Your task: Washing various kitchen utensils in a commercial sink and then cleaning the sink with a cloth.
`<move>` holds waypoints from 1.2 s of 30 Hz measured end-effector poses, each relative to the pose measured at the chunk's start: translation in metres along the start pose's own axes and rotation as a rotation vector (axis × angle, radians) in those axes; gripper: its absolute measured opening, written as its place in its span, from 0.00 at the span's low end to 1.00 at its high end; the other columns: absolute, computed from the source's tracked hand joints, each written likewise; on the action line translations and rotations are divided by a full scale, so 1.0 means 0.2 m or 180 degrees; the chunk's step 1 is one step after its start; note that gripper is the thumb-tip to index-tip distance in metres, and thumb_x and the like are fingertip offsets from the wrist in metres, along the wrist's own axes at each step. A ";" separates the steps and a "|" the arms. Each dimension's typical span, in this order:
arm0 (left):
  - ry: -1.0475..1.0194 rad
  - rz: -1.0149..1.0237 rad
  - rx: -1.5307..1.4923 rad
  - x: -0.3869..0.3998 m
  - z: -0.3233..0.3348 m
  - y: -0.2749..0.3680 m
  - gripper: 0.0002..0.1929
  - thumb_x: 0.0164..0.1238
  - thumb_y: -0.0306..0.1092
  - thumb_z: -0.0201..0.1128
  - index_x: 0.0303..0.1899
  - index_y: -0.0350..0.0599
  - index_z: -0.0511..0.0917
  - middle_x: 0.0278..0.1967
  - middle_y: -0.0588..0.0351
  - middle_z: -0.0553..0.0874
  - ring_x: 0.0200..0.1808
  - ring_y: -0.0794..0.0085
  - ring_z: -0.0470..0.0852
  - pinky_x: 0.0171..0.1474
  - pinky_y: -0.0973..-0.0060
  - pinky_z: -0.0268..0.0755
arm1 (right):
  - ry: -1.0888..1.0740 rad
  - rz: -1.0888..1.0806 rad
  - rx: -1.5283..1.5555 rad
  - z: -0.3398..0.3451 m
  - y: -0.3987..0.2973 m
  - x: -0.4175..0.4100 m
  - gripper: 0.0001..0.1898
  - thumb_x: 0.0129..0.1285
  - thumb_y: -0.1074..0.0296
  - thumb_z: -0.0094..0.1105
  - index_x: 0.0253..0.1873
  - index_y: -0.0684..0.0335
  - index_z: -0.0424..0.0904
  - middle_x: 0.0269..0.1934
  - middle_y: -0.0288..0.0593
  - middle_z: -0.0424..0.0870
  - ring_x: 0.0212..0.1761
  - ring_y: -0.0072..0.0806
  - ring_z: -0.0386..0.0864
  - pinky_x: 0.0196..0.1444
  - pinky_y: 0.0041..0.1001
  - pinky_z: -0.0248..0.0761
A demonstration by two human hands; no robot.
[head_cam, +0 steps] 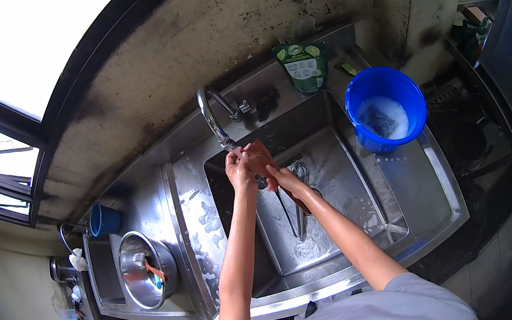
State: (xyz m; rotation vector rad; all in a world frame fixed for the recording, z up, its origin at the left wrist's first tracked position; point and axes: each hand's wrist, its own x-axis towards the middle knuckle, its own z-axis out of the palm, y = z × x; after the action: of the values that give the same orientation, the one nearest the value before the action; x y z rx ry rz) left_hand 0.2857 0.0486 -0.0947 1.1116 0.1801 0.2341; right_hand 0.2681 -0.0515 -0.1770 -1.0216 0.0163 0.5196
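Observation:
Just below the spout of a chrome faucet (213, 121), water runs onto a brown flat-bladed utensil (261, 159), whose exact kind I cannot tell. My left hand (239, 170) is at the blade's left edge, fingers bent under the water; whether it grips the blade is unclear. My right hand (286, 179) is closed around the utensil lower down, and its handle extends beneath my right wrist. Under my hands, a wire whisk (299, 169) and other metal utensils lie in the wet stainless steel sink (338, 247).
A blue bucket (386, 108) of suds stands right of the basin. Behind it are a green pouch (304, 67) and a green-handled item (348, 68). Leftward stand a steel bowl (148, 269) containing utensils and a small blue bucket (105, 219). Foam spots the steel counter.

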 end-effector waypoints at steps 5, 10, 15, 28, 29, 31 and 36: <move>-0.0531 -0.0684 0.0347 -0.01 -0.05 0.03 0.16 0.59 0.31 0.53 0.49 0.39 0.66 0.43 0.50 0.77 0.43 0.69 0.76 0.45 0.75 0.68 | 0.0340 -0.0041 -0.0409 0.00 0.06 0.01 0.33 0.52 0.32 0.39 0.13 0.60 0.65 0.06 0.32 0.63 0.06 0.21 0.61 0.08 0.21 0.51; -0.0659 -0.1320 0.0156 -0.02 0.02 0.05 0.18 0.60 0.33 0.52 0.51 0.39 0.67 0.41 0.53 0.78 0.40 0.70 0.77 0.43 0.76 0.69 | 0.0806 -0.0126 -0.1387 -0.03 0.11 0.06 0.36 0.53 0.30 0.33 0.20 0.64 0.72 0.09 0.39 0.69 0.16 0.30 0.74 0.18 0.28 0.63; -0.0309 -0.0640 0.0421 -0.02 -0.02 0.01 0.17 0.58 0.32 0.54 0.48 0.35 0.68 0.39 0.51 0.78 0.40 0.67 0.77 0.46 0.74 0.68 | 0.1027 -0.0517 -0.1805 0.00 0.08 0.05 0.36 0.53 0.30 0.32 0.19 0.63 0.72 0.09 0.39 0.69 0.18 0.32 0.75 0.18 0.28 0.63; 0.0034 -0.0632 0.0213 0.04 -0.01 0.11 0.18 0.64 0.45 0.46 0.39 0.37 0.72 0.36 0.52 0.80 0.42 0.68 0.77 0.45 0.72 0.66 | 0.1139 0.0024 -0.2323 -0.31 0.36 -0.15 0.33 0.54 0.34 0.38 0.14 0.60 0.69 0.09 0.35 0.68 0.13 0.24 0.69 0.18 0.26 0.59; -0.0066 -0.0608 0.0643 0.04 0.02 0.13 0.15 0.63 0.41 0.47 0.41 0.37 0.71 0.36 0.52 0.80 0.41 0.70 0.77 0.43 0.75 0.66 | 0.1132 -0.0028 -0.2523 -0.30 0.36 -0.18 0.32 0.54 0.34 0.39 0.14 0.60 0.69 0.09 0.35 0.69 0.13 0.25 0.69 0.19 0.27 0.60; -0.0307 -0.0473 0.1393 0.04 -0.01 0.10 0.14 0.61 0.31 0.48 0.47 0.39 0.70 0.37 0.54 0.80 0.40 0.74 0.77 0.39 0.82 0.64 | 0.1065 0.0027 -0.2385 -0.25 0.34 -0.18 0.32 0.54 0.35 0.40 0.17 0.63 0.72 0.12 0.42 0.72 0.17 0.33 0.72 0.22 0.31 0.61; -0.1069 0.1713 0.4712 -0.01 -0.13 -0.13 0.18 0.57 0.34 0.54 0.49 0.39 0.71 0.50 0.45 0.72 0.54 0.59 0.69 0.50 0.74 0.62 | 0.0912 -0.0092 -0.2326 -0.12 0.26 -0.08 0.30 0.55 0.38 0.41 0.22 0.63 0.76 0.17 0.48 0.75 0.21 0.41 0.75 0.24 0.34 0.63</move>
State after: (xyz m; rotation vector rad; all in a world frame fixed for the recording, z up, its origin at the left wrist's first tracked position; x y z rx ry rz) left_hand 0.2793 0.0601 -0.1301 2.6493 -0.3333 0.3967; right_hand 0.2373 -0.0559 -0.2283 -1.8035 0.0697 0.3480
